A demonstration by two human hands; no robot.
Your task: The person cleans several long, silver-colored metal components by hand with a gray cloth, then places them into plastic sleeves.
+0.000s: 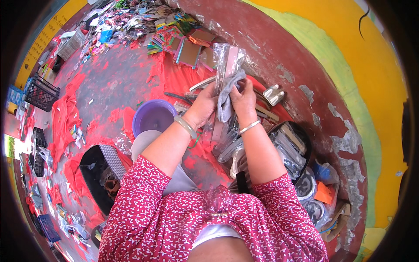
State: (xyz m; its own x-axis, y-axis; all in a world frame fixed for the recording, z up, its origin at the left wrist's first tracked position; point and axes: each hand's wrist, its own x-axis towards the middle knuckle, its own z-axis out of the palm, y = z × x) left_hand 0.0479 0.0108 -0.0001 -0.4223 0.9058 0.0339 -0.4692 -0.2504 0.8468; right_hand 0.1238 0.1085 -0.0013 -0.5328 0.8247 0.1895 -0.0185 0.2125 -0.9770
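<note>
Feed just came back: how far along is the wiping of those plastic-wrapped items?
Done: cannot tell.

In hand: left hand and right hand hold a grey cloth against a long pink item in clear plastic wrap.

Left: more wrapped pieces fill the black tub by the right arm.

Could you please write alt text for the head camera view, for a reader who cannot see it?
Seen from above, a person in a red patterned top holds a plastic-wrapped packet in the left hand while the right hand presses a grey cloth to it. A purple basin and scattered goods lie on red cloth below.
</note>
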